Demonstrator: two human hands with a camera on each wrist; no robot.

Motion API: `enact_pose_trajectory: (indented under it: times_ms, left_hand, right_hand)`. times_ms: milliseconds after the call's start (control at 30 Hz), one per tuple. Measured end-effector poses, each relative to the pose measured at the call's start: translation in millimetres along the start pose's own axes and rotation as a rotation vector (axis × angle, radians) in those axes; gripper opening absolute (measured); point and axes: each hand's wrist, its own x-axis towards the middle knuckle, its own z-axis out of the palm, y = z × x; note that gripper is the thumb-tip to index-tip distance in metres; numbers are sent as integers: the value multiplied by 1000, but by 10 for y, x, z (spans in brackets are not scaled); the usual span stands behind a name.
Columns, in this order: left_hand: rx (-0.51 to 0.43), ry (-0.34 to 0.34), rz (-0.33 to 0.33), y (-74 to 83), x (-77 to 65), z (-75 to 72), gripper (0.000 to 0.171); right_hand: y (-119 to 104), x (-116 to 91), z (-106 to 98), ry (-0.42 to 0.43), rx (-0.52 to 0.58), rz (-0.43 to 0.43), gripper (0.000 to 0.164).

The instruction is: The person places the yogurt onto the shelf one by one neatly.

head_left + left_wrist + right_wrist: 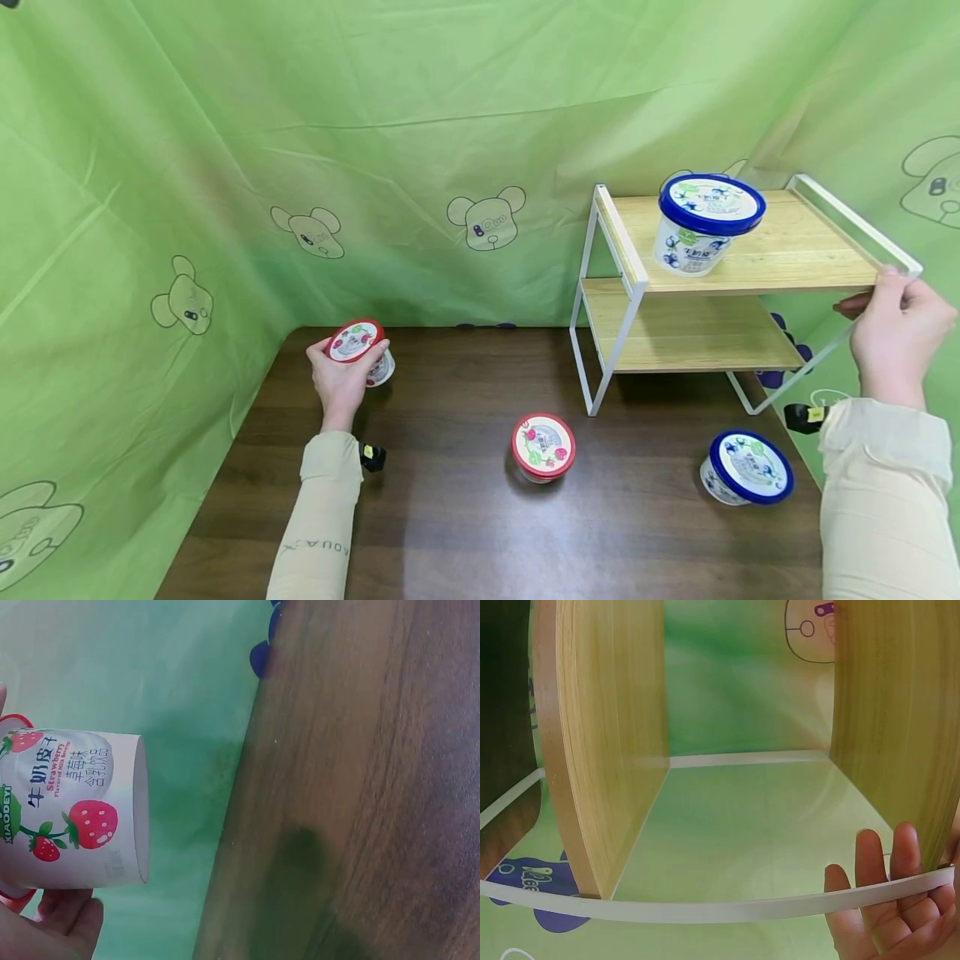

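My left hand (341,385) grips a strawberry milk drink cup (75,806) with a red lid by its upper part, at the table's far left corner. In the left wrist view, the cup's base stands apart from the wooden tabletop. My right hand (902,333) holds the front right corner of a two-tier shelf (817,242), with fingers (870,859) curled round its white metal frame. On the upper tier stands a blueberry cup (693,250) with a blue lid, upright, left of that hand.
Another red-lidded strawberry cup (543,446) stands mid-table. A second blue-lidded cup (750,468) stands in front of the shelf at right. Behind and beside the dark wooden table (450,517) hangs a green curtain (390,150) with bear faces.
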Motion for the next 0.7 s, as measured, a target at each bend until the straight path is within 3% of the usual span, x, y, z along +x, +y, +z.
enact_pose_trajectory:
  times_ms: [167, 467, 700]
  left_hand:
    - [-8, -24, 43, 17, -17, 43, 101]
    - [-9, -90, 21, 89, -54, 92, 104]
    - [-14, -105, 85, 151, -88, 169, 99]
  right_hand:
    - [-5, -8, 0, -2, 17, 8, 33]
    - [-16, -21, -11, -2, -13, 21, 35]
    - [-15, -22, 8, 3, 8, -2, 34]
